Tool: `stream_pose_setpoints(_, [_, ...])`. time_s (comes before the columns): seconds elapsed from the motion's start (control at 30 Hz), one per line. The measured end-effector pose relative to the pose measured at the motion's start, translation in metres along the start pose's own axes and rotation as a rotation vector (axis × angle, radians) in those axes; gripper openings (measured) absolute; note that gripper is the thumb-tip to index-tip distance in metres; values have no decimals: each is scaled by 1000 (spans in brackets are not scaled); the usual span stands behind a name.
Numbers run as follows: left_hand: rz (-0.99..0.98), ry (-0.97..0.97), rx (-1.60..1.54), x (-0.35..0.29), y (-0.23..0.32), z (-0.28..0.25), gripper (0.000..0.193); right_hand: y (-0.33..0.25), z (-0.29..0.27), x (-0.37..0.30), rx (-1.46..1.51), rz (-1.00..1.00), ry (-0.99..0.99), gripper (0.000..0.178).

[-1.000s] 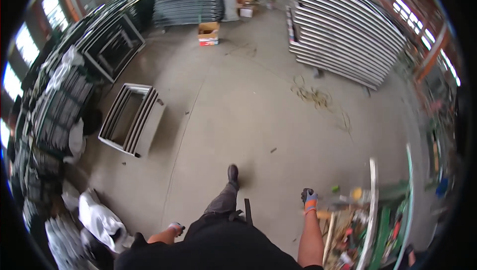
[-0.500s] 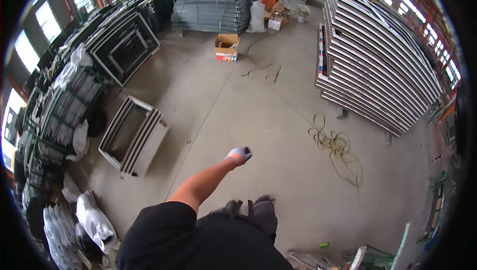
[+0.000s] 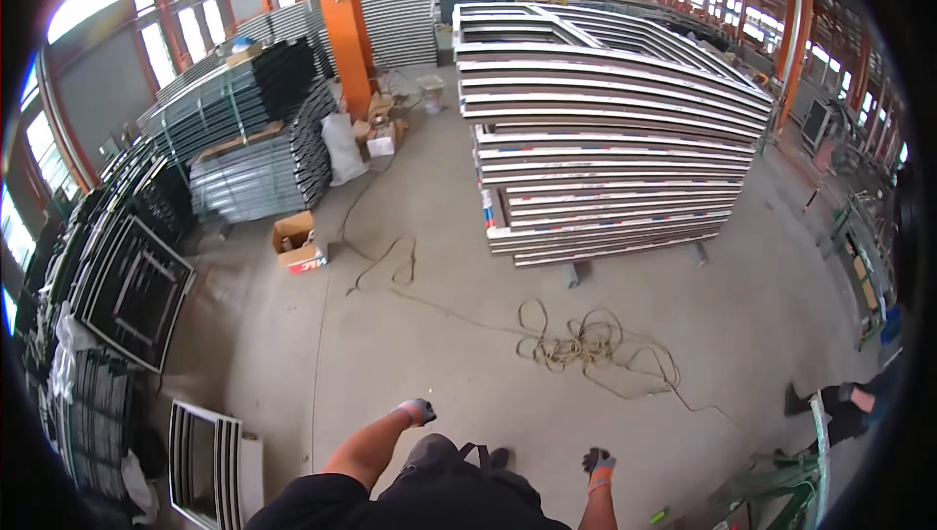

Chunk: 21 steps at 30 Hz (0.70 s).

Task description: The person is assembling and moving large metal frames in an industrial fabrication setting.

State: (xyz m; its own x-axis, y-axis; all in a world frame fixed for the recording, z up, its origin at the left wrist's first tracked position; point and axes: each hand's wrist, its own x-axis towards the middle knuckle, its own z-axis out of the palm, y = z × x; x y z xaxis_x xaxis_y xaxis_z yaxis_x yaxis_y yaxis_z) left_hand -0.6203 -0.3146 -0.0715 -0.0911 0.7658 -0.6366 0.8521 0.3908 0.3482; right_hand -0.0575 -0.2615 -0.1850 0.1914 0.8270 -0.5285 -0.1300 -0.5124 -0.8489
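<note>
Both grey-gloved hands hang free above the grey concrete floor (image 3: 410,335), nothing held. The left hand (image 3: 419,410) looks loosely curled, and so does the right hand (image 3: 597,461), though both are too small to tell for sure. The tangled tan rope (image 3: 586,345) lies on the floor ahead of the hands, just short of the tall stack of grey metal frames (image 3: 605,169).

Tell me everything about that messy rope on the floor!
The rope is thin and tan, like twine. Most of it lies in a loose tangle of loops on the grey concrete floor, in front of the big stack of pale frames. One strand trails left and curls toward the cardboard box; another runs off to the right. It lies flat and slack, and neither hand touches it.
</note>
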Motion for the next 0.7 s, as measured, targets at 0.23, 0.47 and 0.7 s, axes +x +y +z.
stream_pose_setpoints(0.23, [-80,100,117,124,-66,-176,34,-93,105,50,102,-151,82,26])
stream_pose_setpoints(0.47, [178,1095,158,242,-4,-485,17,61,86,-40,73,147,195,39])
stream_pose_setpoints(0.7, [473,1722,423,301,194,-872,67,-5,199,-133,73,370,321,33])
